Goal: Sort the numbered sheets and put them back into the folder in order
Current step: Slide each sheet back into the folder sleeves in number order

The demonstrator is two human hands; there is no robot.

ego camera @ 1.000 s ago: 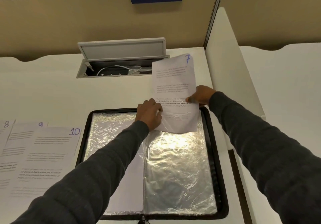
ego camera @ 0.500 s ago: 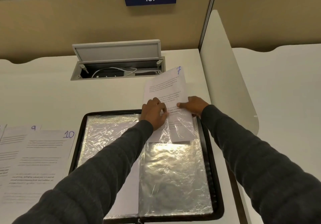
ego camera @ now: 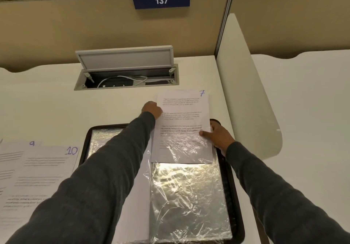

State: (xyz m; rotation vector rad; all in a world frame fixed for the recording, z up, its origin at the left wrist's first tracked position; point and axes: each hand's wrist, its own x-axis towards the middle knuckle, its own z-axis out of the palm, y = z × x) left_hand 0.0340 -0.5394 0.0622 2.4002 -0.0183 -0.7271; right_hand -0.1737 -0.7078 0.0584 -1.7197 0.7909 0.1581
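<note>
We see the white printed paper sheet marked 7 lying flat and smooth, its far half on the matte off-white tabletop and its near half tucked under the crinkled, glossy clear plastic sleeve on the right side of the open black round-cornered folder. Our left hand is curled at the sheet's left edge, though we cannot tell whether it pinches the sheet or only presses it. Our right hand pinches the right edge, thumb flat on the paper. To the left lie overlapping paper sheets marked 10 and 9. Far off sits a rectangular grey cable box, its lid raised.
</note>
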